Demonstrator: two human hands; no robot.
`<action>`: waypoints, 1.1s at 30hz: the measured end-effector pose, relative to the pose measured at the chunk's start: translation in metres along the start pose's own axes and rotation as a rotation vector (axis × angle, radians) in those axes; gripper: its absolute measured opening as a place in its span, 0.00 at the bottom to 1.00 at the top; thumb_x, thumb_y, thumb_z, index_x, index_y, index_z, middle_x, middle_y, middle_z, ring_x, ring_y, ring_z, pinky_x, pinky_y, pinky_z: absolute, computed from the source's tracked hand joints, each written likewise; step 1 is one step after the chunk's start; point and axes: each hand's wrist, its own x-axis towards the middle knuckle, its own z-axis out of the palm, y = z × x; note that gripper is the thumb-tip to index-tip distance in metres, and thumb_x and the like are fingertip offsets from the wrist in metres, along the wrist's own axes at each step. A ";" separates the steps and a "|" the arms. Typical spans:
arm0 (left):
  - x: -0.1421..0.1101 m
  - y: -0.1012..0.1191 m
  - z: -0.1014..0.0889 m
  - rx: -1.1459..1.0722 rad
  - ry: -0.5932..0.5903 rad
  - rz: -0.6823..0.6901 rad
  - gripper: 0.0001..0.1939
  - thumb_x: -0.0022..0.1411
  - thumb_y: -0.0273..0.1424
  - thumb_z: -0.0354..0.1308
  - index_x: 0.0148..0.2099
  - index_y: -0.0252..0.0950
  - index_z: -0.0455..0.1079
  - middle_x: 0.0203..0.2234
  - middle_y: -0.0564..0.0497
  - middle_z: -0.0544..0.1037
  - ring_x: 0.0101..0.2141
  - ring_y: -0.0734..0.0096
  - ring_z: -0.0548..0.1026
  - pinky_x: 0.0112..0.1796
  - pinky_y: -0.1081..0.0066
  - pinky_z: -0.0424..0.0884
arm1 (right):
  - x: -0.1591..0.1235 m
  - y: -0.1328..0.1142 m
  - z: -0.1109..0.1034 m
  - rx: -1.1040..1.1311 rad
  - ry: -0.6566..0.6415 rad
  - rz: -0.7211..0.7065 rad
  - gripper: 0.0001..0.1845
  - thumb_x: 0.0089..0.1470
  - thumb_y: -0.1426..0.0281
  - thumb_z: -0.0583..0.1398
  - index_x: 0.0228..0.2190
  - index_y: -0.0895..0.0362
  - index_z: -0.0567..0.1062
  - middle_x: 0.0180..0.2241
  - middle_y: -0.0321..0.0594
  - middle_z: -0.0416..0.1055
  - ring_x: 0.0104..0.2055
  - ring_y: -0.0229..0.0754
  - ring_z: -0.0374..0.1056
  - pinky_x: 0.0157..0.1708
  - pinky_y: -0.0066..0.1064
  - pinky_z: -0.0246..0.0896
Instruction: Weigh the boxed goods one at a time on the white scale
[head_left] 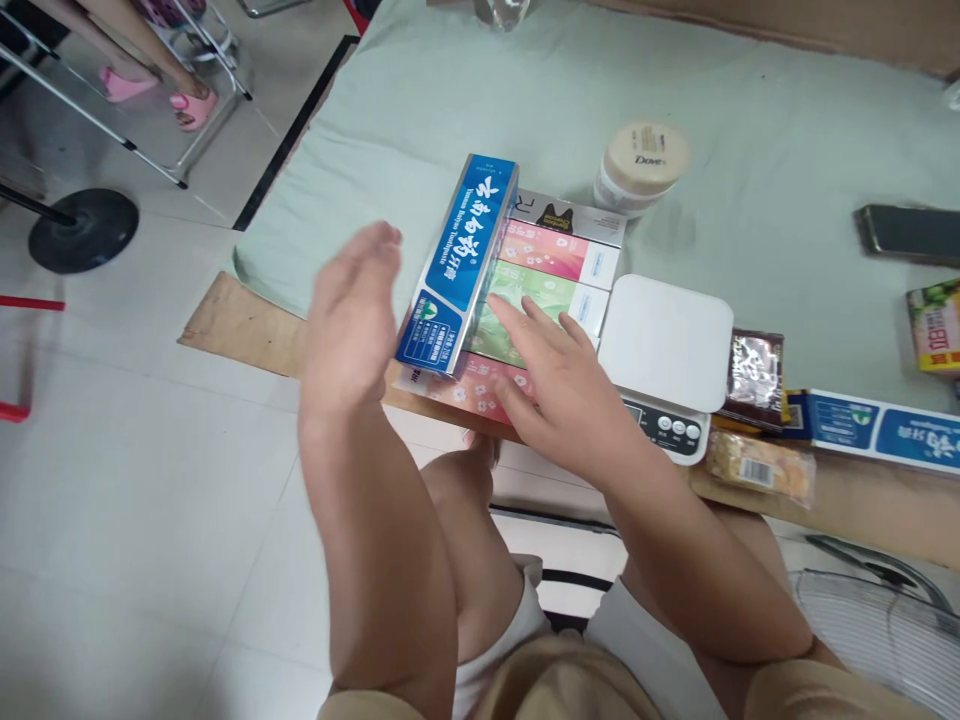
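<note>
My left hand (352,320) is raised just left of a blue toothpaste box (459,265), its fingers stretched out and pressed side by side, holding nothing. The blue box lies slantwise across the left ends of several flat boxes in a row: a grey one (570,218), a pink-red one (555,252), a green one (551,292) and a pink one with white flowers (472,390). Over the green and pink boxes my right hand (551,385) spreads its fingers; whether they touch is hard to tell. A white digital scale (667,340) sits right of that hand.
Behind the boxes stands a Dove jar (643,165). Right of the scale lie a dark packet (754,378), a wrapped snack (760,467) and another toothpaste box (885,430). A phone (907,232) and a yellow-green carton (936,325) are farther right. The table's cardboard edge (244,325) shows.
</note>
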 end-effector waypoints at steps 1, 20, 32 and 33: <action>-0.005 0.010 0.005 -0.078 0.122 0.038 0.06 0.67 0.27 0.61 0.46 0.40 0.75 0.45 0.57 0.83 0.57 0.68 0.78 0.67 0.61 0.68 | -0.005 0.001 -0.007 0.008 0.047 -0.015 0.34 0.65 0.67 0.50 0.70 0.59 0.61 0.72 0.47 0.62 0.78 0.58 0.52 0.74 0.65 0.48; -0.137 0.040 0.252 0.350 -0.856 0.560 0.16 0.66 0.25 0.55 0.54 0.37 0.72 0.52 0.45 0.81 0.53 0.57 0.78 0.55 0.58 0.74 | -0.164 0.145 -0.141 -0.017 0.448 0.372 0.22 0.55 0.72 0.55 0.49 0.53 0.78 0.48 0.45 0.82 0.49 0.54 0.78 0.47 0.45 0.72; -0.151 0.019 0.325 0.886 -1.030 0.631 0.17 0.66 0.31 0.60 0.57 0.34 0.72 0.48 0.39 0.79 0.49 0.46 0.77 0.50 0.52 0.72 | -0.210 0.196 -0.165 0.022 0.427 0.514 0.22 0.61 0.69 0.56 0.54 0.55 0.77 0.52 0.51 0.81 0.54 0.58 0.77 0.55 0.53 0.72; -0.149 0.019 0.323 0.841 -1.014 0.621 0.18 0.65 0.32 0.62 0.56 0.35 0.72 0.48 0.41 0.80 0.49 0.47 0.77 0.50 0.53 0.72 | -0.211 0.194 -0.168 0.025 0.464 0.493 0.21 0.61 0.69 0.57 0.54 0.54 0.78 0.52 0.49 0.81 0.54 0.57 0.77 0.56 0.53 0.72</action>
